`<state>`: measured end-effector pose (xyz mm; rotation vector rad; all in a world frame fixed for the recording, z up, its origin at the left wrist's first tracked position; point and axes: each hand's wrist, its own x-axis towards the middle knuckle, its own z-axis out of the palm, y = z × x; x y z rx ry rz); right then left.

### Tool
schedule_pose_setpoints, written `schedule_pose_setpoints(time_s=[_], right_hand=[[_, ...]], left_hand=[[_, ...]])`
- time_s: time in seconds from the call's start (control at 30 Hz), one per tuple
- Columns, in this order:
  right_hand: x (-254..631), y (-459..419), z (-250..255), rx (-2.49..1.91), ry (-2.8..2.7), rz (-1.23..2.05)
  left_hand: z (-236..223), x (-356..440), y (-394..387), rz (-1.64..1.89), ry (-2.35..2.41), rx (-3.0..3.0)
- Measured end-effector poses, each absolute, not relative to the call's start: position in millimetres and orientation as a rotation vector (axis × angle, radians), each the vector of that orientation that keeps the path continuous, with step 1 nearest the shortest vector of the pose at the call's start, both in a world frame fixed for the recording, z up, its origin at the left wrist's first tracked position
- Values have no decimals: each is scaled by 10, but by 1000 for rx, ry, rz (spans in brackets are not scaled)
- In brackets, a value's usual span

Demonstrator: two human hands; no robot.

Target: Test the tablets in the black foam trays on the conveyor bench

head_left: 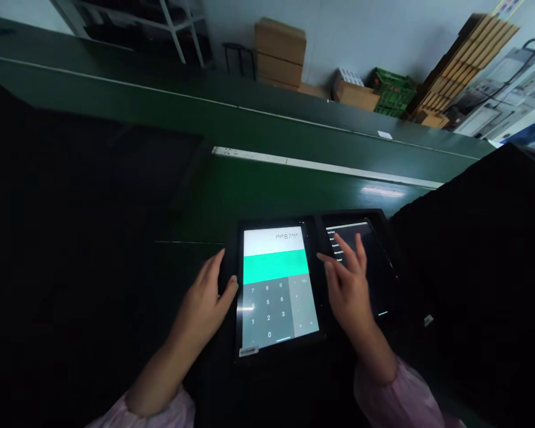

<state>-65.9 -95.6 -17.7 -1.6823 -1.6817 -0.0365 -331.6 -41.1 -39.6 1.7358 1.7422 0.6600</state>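
Two tablets lie side by side on a dark green bench (267, 190). The left tablet (276, 285) shows a lit calculator screen with a teal band and a number pad. The right tablet (361, 261) has a dark screen with a short list of white text. My left hand (207, 297) rests at the left tablet's left edge, thumb on the bezel, fingers over the side. My right hand (348, 285) hovers over the right tablet with its fingers spread, fingertips near the screen. Both wrists wear pink sleeves.
A white strip (325, 166) runs along the bench behind the tablets. Against the far wall stand cardboard boxes (280, 53), a green crate (392, 92), stacked wooden slats (468, 59) and a white metal frame (178, 27). Dark areas flank both sides.
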Motion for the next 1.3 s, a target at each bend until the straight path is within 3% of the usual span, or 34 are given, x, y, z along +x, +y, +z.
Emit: schedule_pose_setpoints(time_s=[0.2,0.4,0.63,0.87,1.3], right_hand=[[-109,-1175,51,-1753,-1652,-106],[-73,-1175,-186,-1786,-1865,-21],[-10,-1146,-258,-1711,-1751,-220],[-10,-1210,-220,-1586,-1135,-24],[-3,-1255,-101,-1478,-1204,-158]], left_hand=[[-431,-3728,-495,667,1800,1696],[-484,-3859,-513,881,1749,1406],[-417,-3685,-352,1099,1651,1131],[-540,-3678,-137,1051,1784,1275],[-516,-3670,-187,967,1880,1315]])
